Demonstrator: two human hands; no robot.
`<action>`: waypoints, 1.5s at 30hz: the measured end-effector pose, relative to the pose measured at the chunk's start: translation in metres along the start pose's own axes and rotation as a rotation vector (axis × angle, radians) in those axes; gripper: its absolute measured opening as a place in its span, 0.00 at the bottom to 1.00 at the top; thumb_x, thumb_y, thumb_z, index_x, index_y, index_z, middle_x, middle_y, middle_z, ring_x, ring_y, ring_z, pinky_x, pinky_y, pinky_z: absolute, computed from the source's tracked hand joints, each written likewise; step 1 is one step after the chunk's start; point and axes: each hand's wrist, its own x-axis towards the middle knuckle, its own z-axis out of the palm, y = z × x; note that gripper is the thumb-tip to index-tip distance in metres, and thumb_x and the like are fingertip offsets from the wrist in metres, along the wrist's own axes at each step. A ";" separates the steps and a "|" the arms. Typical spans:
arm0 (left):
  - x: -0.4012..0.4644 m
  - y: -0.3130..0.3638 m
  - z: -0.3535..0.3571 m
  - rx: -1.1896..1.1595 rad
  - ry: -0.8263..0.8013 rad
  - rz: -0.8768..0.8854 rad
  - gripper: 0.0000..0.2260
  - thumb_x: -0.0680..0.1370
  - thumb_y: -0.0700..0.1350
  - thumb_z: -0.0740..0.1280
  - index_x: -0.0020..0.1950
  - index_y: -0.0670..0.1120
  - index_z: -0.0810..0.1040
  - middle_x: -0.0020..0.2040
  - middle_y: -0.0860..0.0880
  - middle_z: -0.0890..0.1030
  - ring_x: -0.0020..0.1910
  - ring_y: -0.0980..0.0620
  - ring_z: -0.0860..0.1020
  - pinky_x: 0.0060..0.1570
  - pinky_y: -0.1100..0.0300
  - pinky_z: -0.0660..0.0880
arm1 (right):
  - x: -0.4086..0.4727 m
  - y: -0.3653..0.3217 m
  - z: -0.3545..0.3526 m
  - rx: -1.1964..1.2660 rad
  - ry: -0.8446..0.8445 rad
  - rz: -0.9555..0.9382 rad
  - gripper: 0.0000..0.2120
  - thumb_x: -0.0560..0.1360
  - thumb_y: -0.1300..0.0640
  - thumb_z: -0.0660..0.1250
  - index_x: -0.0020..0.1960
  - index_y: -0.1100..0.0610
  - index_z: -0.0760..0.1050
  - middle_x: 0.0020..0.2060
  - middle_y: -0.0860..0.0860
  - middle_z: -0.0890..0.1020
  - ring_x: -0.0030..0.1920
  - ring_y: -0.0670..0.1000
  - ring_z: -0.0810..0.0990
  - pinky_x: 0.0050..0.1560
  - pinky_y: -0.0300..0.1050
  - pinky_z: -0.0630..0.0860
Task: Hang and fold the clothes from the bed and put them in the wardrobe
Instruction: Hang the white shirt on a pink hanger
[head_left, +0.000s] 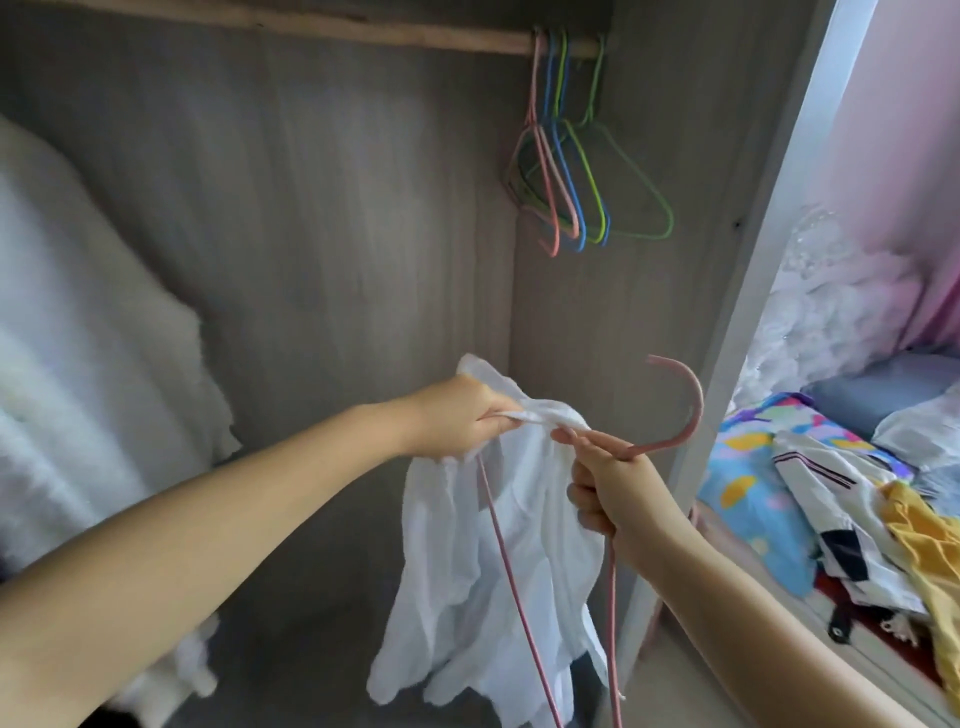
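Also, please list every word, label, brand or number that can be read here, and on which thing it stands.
None can be read: the white garment, the pink hanger and the hangers on the rail show no writing. The bedsheet bears only coloured patterns.

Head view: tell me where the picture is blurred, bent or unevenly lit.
Head view: the white fluffy garment at the left edge is smeared soft; the wide-angle lens bows the wardrobe frame and rail; daylight from the bed side washes the pink wall pale, while the wardrobe interior stays dim; the left hand, right hand, white shirt and pink hanger read fairly sharp.
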 end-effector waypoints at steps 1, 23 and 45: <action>-0.001 -0.003 -0.005 0.014 0.067 -0.028 0.13 0.83 0.45 0.59 0.61 0.48 0.80 0.27 0.64 0.74 0.31 0.72 0.73 0.33 0.74 0.68 | 0.000 -0.002 0.002 0.018 -0.008 0.012 0.12 0.82 0.60 0.54 0.55 0.54 0.76 0.22 0.45 0.61 0.21 0.43 0.57 0.19 0.34 0.56; 0.012 -0.010 -0.011 0.558 0.023 0.233 0.15 0.79 0.56 0.62 0.60 0.47 0.74 0.60 0.51 0.75 0.62 0.50 0.71 0.70 0.55 0.55 | -0.008 0.011 0.018 -0.269 -0.230 -0.400 0.13 0.81 0.56 0.59 0.64 0.48 0.72 0.30 0.41 0.70 0.26 0.40 0.70 0.29 0.31 0.67; -0.016 -0.033 -0.056 0.091 0.003 -0.051 0.10 0.81 0.44 0.60 0.42 0.43 0.72 0.40 0.47 0.75 0.41 0.48 0.73 0.45 0.50 0.72 | 0.033 0.042 0.042 -0.623 -0.221 -0.177 0.15 0.80 0.52 0.60 0.37 0.49 0.79 0.32 0.44 0.82 0.32 0.44 0.80 0.33 0.33 0.76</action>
